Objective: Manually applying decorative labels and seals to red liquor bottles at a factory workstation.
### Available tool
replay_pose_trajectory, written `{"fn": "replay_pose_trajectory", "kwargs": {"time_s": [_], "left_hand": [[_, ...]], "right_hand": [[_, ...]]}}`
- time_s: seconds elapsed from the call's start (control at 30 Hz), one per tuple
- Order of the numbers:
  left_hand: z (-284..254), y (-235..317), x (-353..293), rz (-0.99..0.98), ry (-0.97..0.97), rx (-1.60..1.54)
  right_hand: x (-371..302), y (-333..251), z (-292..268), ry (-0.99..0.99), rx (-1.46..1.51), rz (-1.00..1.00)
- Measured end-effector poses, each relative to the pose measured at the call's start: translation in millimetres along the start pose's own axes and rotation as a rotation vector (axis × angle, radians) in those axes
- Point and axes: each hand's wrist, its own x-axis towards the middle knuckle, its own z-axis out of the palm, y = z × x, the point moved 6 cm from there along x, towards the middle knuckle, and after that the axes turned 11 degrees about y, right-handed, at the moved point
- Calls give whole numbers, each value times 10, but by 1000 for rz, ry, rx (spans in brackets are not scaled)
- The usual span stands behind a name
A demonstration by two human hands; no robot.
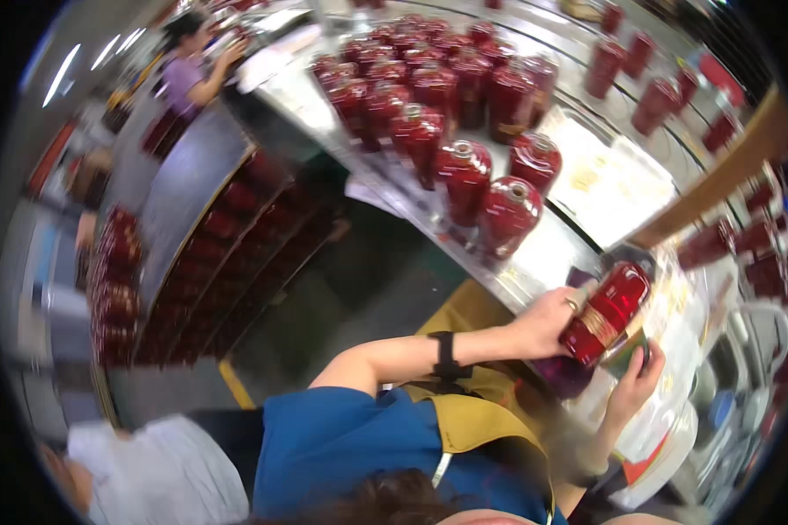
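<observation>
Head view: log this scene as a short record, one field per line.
Left hand: holding a tilted red bottle
Right hand: close beside the bottle; grip unclear
Bench: more red bottles standing in a cluster
Worn: black wristband, blue top, yellow apron
Background: another person, in purple

Bottles (pixel 433 87) stand on the surface (pixel 543 267). Nearer and right, a single bottle (pixel 611 311) is between left fingers (pixel 574 303) and right fingers (pixel 654 360). Left of the surface stands a rack (pixel 193 206), a person (pixel 186 80) behind it.
</observation>
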Motion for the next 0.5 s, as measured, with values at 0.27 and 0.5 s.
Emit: {"fn": "replay_pose_trajectory", "kwargs": {"time_s": [0.27, 0.5], "left_hand": [[125, -225, -100, -138, -145, 158], [175, -214, -91, -129, -194, 141]], "right_hand": [[-247, -17, 117, -56, 206, 169], [-287, -484, 119, -53, 296, 166]]}}
